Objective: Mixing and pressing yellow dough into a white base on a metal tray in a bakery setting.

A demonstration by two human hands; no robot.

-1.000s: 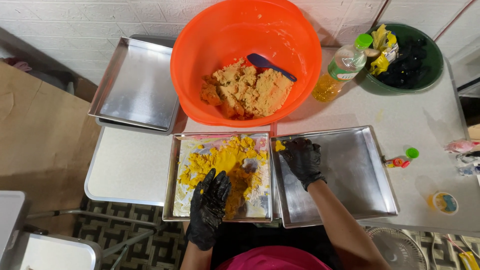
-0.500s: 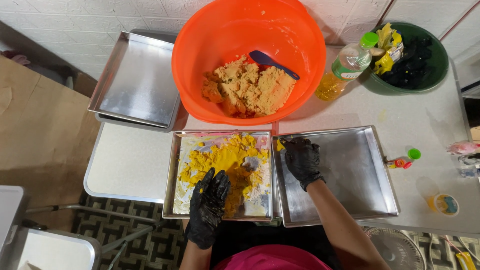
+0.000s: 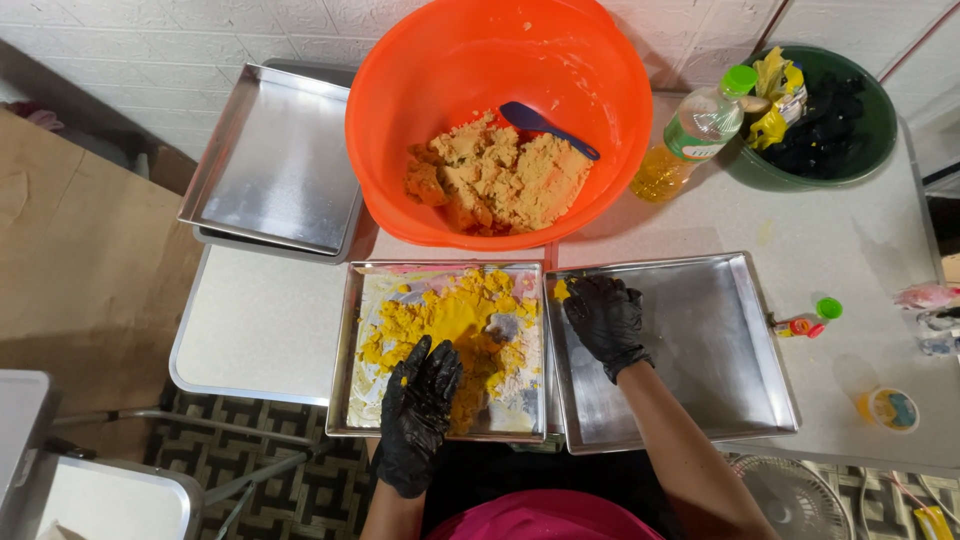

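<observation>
My left hand (image 3: 418, 400), in a black glove, lies flat with spread fingers on yellow dough (image 3: 450, 325) in a metal tray (image 3: 345, 360) in front of me. The dough is crumbly, with white flour patches around it. My right hand (image 3: 604, 318), also gloved in black, rests on the left side of a second, bare metal tray (image 3: 720, 350), fingers curled near a small yellow dough bit (image 3: 561, 290) at the tray's corner. Behind both trays stands a large orange bowl (image 3: 620, 90) with tan dough (image 3: 495, 180) and a blue spatula (image 3: 548, 128).
A stack of bare metal trays (image 3: 275, 160) sits at the back left. A bottle of yellow oil (image 3: 690, 135) and a green bowl (image 3: 875, 120) with dark and yellow items stand at the back right. Small dye bottles (image 3: 800, 325) and a little tub (image 3: 888, 408) lie right.
Both hands stay almost where they were; the left hand has shifted slightly on the yellow dough. The camera view has drifted a little.
</observation>
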